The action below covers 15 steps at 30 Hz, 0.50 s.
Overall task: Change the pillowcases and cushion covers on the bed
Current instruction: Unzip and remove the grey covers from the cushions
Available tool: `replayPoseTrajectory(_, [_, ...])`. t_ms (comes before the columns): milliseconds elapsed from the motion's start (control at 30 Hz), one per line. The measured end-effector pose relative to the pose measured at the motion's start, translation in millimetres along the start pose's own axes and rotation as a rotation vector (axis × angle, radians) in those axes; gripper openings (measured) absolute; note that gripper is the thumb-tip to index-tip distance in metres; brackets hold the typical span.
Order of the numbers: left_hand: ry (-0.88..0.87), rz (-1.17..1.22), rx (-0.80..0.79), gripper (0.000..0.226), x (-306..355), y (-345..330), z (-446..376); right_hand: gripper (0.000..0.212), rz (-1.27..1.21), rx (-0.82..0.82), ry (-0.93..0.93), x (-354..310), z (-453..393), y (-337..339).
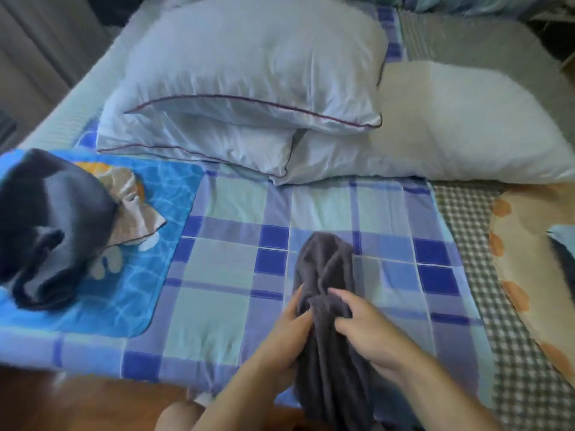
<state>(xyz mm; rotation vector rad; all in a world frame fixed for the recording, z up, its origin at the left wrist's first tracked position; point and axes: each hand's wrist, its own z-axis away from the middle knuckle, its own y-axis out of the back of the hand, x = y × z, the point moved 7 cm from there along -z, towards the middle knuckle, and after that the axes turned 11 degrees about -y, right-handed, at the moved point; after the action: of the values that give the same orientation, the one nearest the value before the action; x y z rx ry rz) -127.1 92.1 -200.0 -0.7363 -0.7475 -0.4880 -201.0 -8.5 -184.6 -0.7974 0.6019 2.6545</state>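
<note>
The bed (217,306) wore a blue, lilac and pale green checked sheet (404,275). At twelve o'clock lay two stacked white pillows with dark red piping (249,88), and at two o'clock a plain white pillow (466,129). At nine o'clock a bright blue water-patterned mat (140,290) carried a bundle of dark cloth (46,228). A bunched dark grey fabric cover (326,269) rested at six o'clock, and a peach cloth with orange dots (522,290) at four o'clock.
</note>
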Motion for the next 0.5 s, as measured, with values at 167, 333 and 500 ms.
replayPoseTrajectory(167, [-0.094, -0.121, 0.193, 0.052, 130.4, 58.2, 101.6, 0.067, -0.283, -0.351, -0.003, -99.6, 104.1, -73.1])
replayPoseTrajectory(333, [-0.461, -0.845, 0.399, 0.042, 333.7, 162.4, 164.3, 0.056, -0.137, -0.383, 0.244, -239.6, 160.3, -140.9])
replayPoseTrajectory(500, [-0.300, -1.404, 0.562, 0.077, 448.8, 301.2, 151.3, 0.034, -0.145, -0.220, 0.206, -307.0, 149.6, -154.8])
